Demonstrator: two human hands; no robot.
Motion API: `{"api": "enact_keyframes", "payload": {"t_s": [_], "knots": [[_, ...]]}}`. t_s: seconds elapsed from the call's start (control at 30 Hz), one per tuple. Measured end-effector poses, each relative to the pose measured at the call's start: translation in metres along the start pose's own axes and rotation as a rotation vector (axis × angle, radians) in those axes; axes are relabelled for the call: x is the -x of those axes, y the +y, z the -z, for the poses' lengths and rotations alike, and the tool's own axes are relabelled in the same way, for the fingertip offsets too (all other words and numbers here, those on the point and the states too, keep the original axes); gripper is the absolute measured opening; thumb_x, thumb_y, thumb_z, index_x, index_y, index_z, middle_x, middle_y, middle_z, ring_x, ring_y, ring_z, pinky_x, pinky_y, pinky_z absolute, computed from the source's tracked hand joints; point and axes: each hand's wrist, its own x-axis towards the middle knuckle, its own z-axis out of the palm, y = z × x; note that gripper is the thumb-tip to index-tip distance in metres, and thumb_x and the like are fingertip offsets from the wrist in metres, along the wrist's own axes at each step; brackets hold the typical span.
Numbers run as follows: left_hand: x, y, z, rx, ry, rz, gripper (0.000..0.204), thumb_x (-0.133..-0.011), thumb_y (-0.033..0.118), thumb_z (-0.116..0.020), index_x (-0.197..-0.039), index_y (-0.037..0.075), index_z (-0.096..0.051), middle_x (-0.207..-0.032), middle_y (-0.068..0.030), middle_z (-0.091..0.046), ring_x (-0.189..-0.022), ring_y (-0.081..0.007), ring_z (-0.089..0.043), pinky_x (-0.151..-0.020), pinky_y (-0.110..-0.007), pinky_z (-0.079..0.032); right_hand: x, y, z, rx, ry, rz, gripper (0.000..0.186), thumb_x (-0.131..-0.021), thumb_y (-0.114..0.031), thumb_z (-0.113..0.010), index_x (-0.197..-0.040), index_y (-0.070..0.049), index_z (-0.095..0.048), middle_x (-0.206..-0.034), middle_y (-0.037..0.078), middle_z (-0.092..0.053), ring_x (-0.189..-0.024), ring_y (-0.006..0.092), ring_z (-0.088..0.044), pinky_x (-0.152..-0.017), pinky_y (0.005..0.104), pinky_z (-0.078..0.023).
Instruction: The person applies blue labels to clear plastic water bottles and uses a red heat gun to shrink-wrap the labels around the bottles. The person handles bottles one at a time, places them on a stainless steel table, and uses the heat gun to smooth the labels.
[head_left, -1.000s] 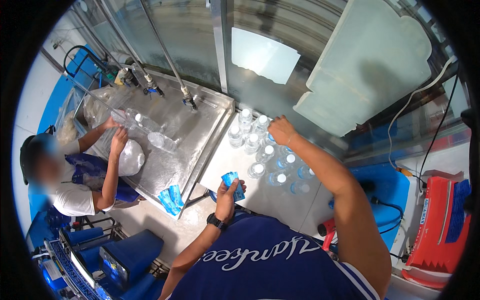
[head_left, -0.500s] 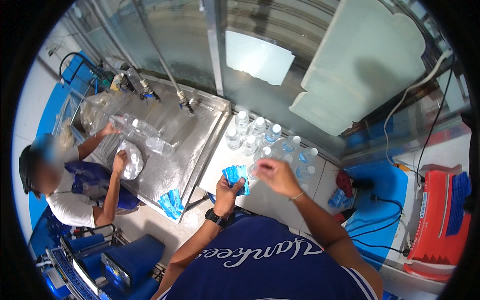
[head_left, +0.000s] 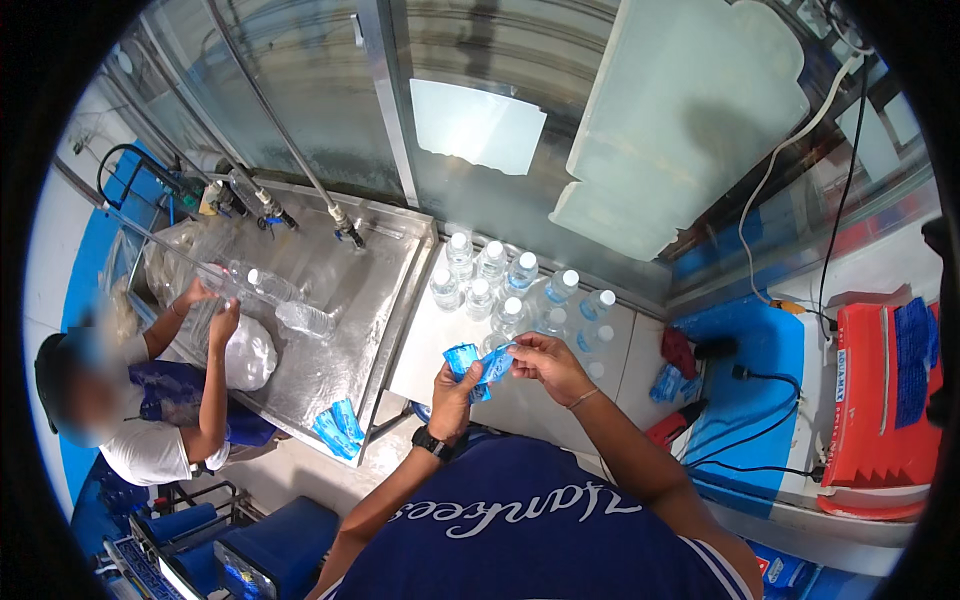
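My left hand (head_left: 452, 402), with a dark watch at the wrist, grips a small stack of blue plastic bottle labels (head_left: 462, 357). Pinched between the fingertips of my right hand (head_left: 555, 368) is the edge of one blue label (head_left: 496, 363), which fans out from the stack. Just beyond my hands, several clear water bottles (head_left: 445, 290) with white caps stand upright on the white counter (head_left: 415, 350). The nearest bottles are partly hidden behind my right hand.
At the left a co-worker's hands (head_left: 222, 322) work over a steel basin (head_left: 330, 365) holding clear bottles (head_left: 305, 320) and a white bag (head_left: 250, 355). More blue labels (head_left: 338, 430) lie on its near corner. Taps (head_left: 345, 230) hang above. A red-and-black heat gun (head_left: 675, 428) and cables lie right.
My right hand has come down and closed on a label, pulling it out from the stack. The co-worker's hands have come closer together. The whole view has shifted slightly.
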Motion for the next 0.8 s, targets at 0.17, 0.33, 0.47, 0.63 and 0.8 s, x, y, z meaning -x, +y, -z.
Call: {"api": "enact_keyframes", "payload": {"t_s": [0.17,0.33,0.47,0.63,0.8], "knots": [[0.003,-0.003,0.001,0.063,0.035,0.045,0.022,-0.104,0.028,-0.069,-0.113,0.008,-0.066,-0.101,-0.0033,-0.073,-0.087,-0.0122,-0.069,-0.079,-0.030,-0.057,-0.003,-0.015,0.008,0.309,-0.129,0.021,0.027,-0.096,-0.025,-0.077,-0.108,-0.003,-0.069,-0.092,0.001,-0.068,-0.082,0.0068,-0.061,-0.068,0.0262,-0.049],[0.003,-0.006,0.015,-0.024,0.101,0.073,0.028,-0.104,0.031,-0.068,-0.116,0.007,-0.063,-0.103,-0.0098,-0.072,-0.089,-0.0176,-0.071,-0.082,-0.034,-0.060,-0.030,-0.025,0.019,1.077,0.206,0.569,0.019,-0.093,-0.020,-0.074,-0.102,-0.004,-0.071,-0.114,0.012,-0.075,-0.094,0.0251,-0.072,-0.075,0.0398,-0.051],[0.008,-0.008,0.025,-0.024,0.154,0.089,0.028,-0.103,0.030,-0.070,-0.113,0.005,-0.063,-0.101,-0.0099,-0.073,-0.088,-0.0172,-0.071,-0.081,-0.033,-0.059,-0.062,-0.026,0.027,1.412,0.205,0.707,0.014,-0.089,-0.019,-0.076,-0.097,-0.008,-0.071,-0.114,0.009,-0.072,-0.101,0.0331,-0.068,-0.084,0.0517,-0.048],[0.015,-0.008,0.033,-0.065,0.196,0.089,0.031,-0.103,0.031,-0.070,-0.115,0.004,-0.063,-0.103,-0.0107,-0.073,-0.089,-0.0184,-0.072,-0.083,-0.034,-0.060,-0.084,-0.032,0.030,1.637,0.141,0.965,0.022,-0.087,-0.021,-0.078,-0.101,-0.007,-0.070,-0.104,0.011,-0.068,-0.096,0.0344,-0.067,-0.089,0.0501,-0.047],[0.015,-0.010,0.036,-0.019,0.242,0.114,0.031,-0.103,0.032,-0.070,-0.116,0.005,-0.063,-0.103,-0.0108,-0.073,-0.090,-0.0191,-0.072,-0.083,-0.035,-0.060,-0.098,-0.038,0.030,1.789,-0.136,0.853,0.032,-0.082,-0.023,-0.082,-0.103,-0.003,-0.069,-0.110,0.014,-0.069,-0.103,0.0337,-0.068,-0.092,0.0481,-0.049]]}}
